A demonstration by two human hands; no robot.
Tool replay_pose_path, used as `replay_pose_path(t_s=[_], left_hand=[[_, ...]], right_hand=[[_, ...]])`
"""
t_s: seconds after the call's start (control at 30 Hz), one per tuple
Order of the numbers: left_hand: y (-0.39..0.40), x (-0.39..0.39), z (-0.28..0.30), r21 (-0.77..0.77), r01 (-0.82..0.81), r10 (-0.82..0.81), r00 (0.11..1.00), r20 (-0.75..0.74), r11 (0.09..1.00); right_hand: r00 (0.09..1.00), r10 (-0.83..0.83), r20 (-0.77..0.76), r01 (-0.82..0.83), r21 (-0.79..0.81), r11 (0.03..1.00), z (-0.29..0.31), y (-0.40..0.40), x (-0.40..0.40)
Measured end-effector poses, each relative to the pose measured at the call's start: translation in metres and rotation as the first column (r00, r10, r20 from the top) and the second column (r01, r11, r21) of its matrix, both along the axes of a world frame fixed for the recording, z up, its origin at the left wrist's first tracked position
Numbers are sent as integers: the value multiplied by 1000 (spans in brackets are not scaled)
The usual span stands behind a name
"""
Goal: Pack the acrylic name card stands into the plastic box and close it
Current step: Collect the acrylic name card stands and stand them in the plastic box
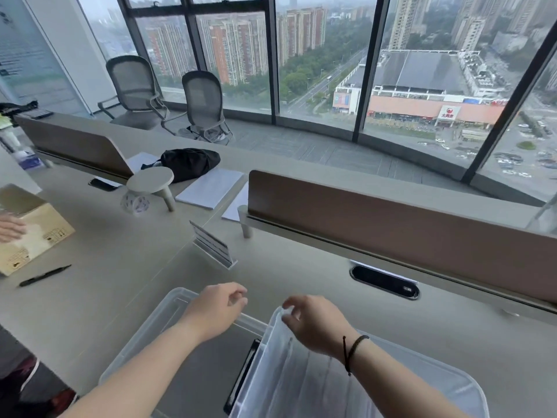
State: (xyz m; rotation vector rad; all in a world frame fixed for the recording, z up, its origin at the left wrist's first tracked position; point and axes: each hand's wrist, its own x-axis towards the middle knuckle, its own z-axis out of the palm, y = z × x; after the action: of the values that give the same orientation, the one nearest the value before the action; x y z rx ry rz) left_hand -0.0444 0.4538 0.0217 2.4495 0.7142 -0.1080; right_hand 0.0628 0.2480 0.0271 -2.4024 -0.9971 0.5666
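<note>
Down at the bottom centre of the frame, the clear plastic box (144,333) sat open on the grey desk (126,267), its inside showing only bare floor. Its lid (422,387) lay at the lower right, tilted, with its near edge overlapping the box's right side beside a black latch (241,378). The right hand (313,321), a dark cord around its wrist, had its fingers pinched on the lid's upper corner. The left hand (217,309) hovered above the box's far rim with fingers loosely curled and nothing between them. One acrylic name card stand (211,245) stood upright on the desk in the middle of the frame, well apart from the box and beyond both hands. At the left lay a black pen (45,276) and a cardboard box (30,236), on which another person's hand (10,227) rested at the frame's edge.
</note>
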Motion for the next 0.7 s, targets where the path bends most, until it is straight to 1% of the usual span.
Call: replay_pose_path(t_s=[0.13,0.27,0.33,0.43,0.53,0.6,0.7], left_hand=[[65,30,-5,53,-23,23,1000,5,998],[141,62,-14,119,-35,34,999,14,992],[170,74,-17,173,-22,24,1000,-12,985],[225,94,-34,230,25,-4,996,-92,973],[271,116,-59,294,104,-49,981,-190,950],[293,128,-77,335,203,-117,958,-260,920],[318,145,-99,372,360,-213,900,-380,856]], right_hand=[[1000,-21,7,21,-9,1000,-5,62,14],[1000,-2,25,4,-51,999,-25,142,36],[1000,-26,13,27,-61,998,-32,174,47],[999,-47,10,47,-117,992,-50,233,66],[997,-82,15,84,-175,981,-66,279,82],[994,-110,6,109,-213,971,-80,300,88],[991,-129,-25,118,-260,958,-99,320,87]])
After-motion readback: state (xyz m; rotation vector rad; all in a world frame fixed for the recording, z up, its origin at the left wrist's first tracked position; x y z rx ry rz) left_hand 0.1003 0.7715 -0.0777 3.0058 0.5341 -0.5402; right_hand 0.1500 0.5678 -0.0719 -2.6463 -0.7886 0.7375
